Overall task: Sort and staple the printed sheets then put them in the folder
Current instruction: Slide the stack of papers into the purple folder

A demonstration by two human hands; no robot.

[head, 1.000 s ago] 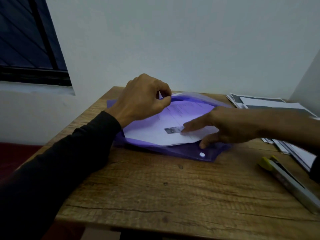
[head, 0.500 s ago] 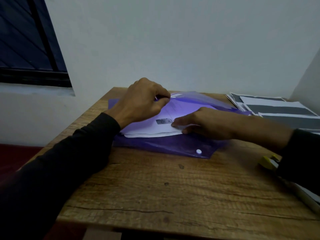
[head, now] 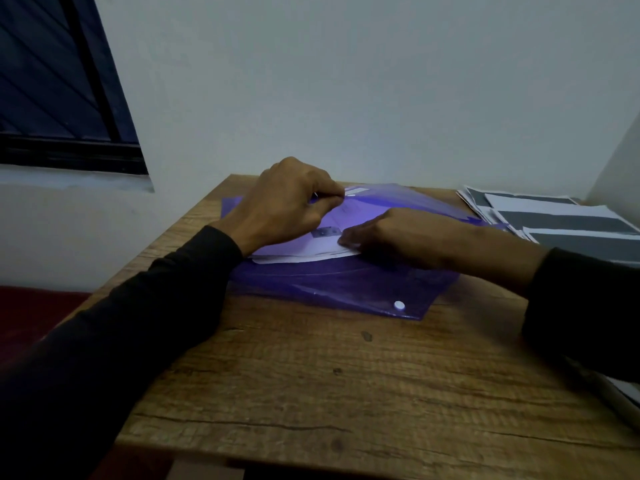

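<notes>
Printed sheets (head: 294,252) lying partly inside purple snap folder (head: 346,289) on wooden desk (head: 329,393) | left hand (head: 287,202) pinching folder's upper flap | right hand (head: 388,233) pressing flat, fingers extended, on sheets | more printed sheets (head: 554,220) stacked far right

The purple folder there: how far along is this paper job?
Partly done. A white sheet set is halfway into the purple folder: left hand pinches the flap up, right hand presses the sheets inward. Left: the paper pile at the right, and closing the snap.
</notes>
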